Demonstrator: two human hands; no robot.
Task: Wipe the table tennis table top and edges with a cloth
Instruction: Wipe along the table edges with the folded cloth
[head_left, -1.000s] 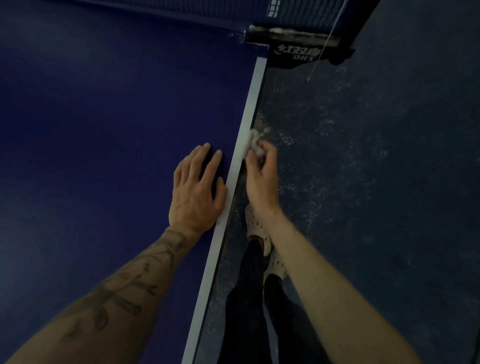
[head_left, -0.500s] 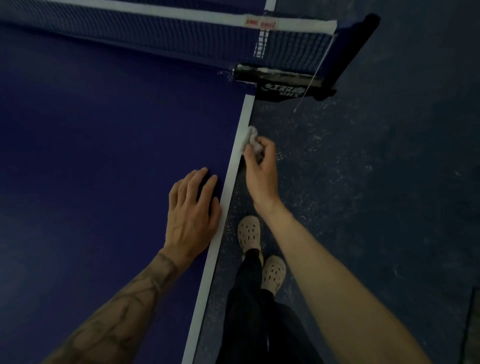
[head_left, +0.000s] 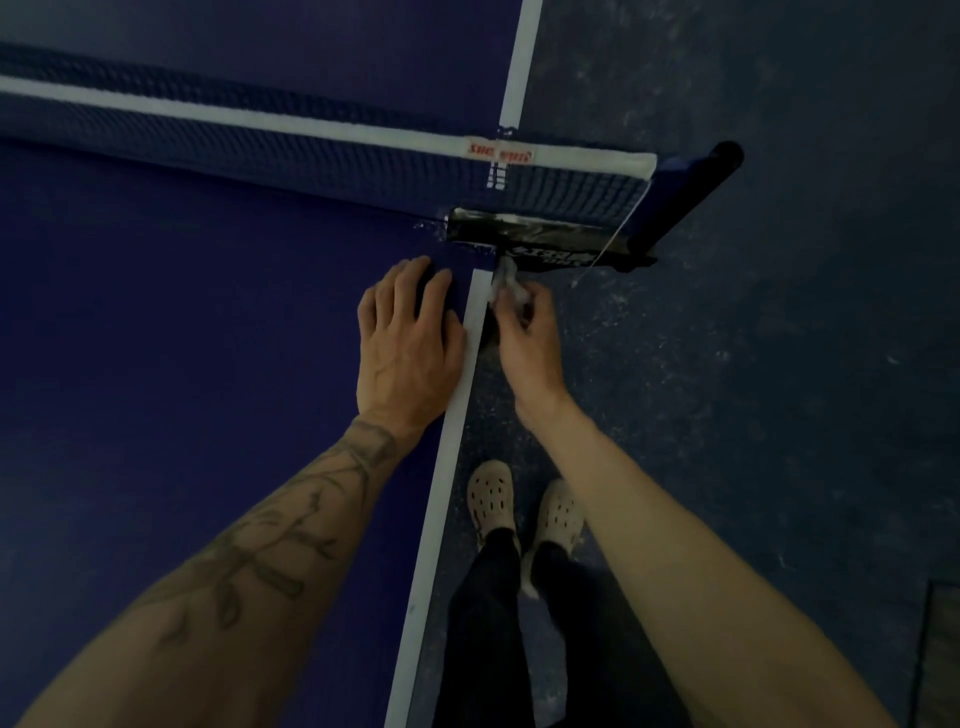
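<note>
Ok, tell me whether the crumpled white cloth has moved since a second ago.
Yes. The crumpled white cloth slid along the table's edge to the black net clamp.

Small whitish cloth (head_left: 508, 285), crumpled into a wad, pinched in the fingers (head_left: 537, 304) of the right hand (head_left: 530, 358). Pressed against the side edge of the bench (head_left: 208, 374), touching the far end of the white border line (head_left: 441, 467), just beside the black net clamp (head_left: 550, 244). Dark blue bench top, matte and flat, reaching up to the net (head_left: 311, 156). White line straight along the right edge, stopping just short of the clamp.
</note>
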